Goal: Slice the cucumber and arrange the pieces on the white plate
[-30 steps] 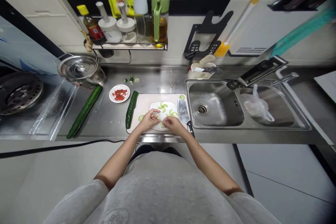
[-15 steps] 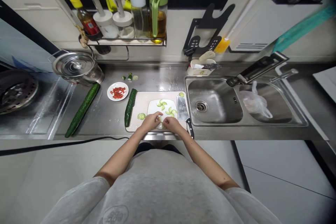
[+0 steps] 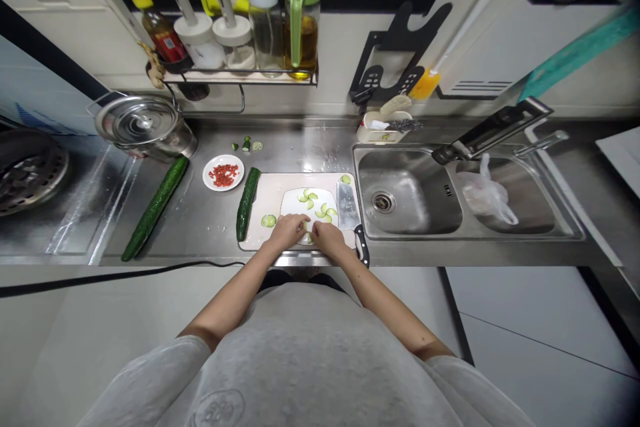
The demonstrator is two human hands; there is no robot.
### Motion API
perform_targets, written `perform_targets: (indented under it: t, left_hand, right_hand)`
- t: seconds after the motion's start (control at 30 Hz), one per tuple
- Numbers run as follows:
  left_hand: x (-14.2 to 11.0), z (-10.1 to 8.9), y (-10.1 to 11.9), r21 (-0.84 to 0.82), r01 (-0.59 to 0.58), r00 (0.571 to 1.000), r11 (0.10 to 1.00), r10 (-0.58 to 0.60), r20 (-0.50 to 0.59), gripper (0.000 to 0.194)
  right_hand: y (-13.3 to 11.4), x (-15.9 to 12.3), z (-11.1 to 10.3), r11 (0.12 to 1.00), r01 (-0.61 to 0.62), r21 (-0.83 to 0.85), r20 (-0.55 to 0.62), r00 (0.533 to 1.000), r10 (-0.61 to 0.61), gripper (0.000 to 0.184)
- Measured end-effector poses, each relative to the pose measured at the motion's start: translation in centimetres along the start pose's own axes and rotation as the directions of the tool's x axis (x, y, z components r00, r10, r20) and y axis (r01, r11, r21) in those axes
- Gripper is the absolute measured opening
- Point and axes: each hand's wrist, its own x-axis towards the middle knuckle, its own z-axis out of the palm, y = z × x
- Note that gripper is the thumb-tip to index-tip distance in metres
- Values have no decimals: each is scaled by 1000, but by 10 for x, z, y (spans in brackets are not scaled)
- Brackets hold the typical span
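Observation:
Both my hands are over the near part of a white squarish plate [image 3: 292,200]. My left hand [image 3: 289,231] is closed in a pinch on a pale green cucumber slice [image 3: 306,227]. Close beside it, my right hand [image 3: 327,239] has its fingers curled together; what they hold is hidden. Farther up the plate, cucumber slices [image 3: 307,197] lie in a curved cluster, with another fan of slices [image 3: 326,213] to the right. Beneath the plate is a pale cutting board [image 3: 267,190]. On its left lie a cut cucumber [image 3: 247,205] and sliced rounds [image 3: 269,221]; on its right lies a cleaver [image 3: 346,205].
A whole cucumber [image 3: 155,210] and a small plate of red bits [image 3: 223,173] lie left of the board. Behind them stands a lidded steel pot [image 3: 145,127]. To the right is a double sink [image 3: 410,193] with a plastic bag [image 3: 485,193]. A bottle rack [image 3: 240,77] hangs above.
My right hand has turned and curled slightly, its fingertips a little away from the left ones. The left hand stays nearly in place. The view has shifted slightly.

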Motion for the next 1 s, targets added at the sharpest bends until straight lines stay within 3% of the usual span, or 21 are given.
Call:
perform_targets:
  t: [0.4,1.0]
  left_hand:
    - [2,2,-3,51,-42,999,998,42,-17,19]
    - [2,3,4,122,27,1000,992,-25,-16,16]
  right_hand:
    - [-2,-2,0,1000,1,-31,-14,1000,-2,12]
    - [7,-16,-5,989,-49,-141,23,998,53,17]
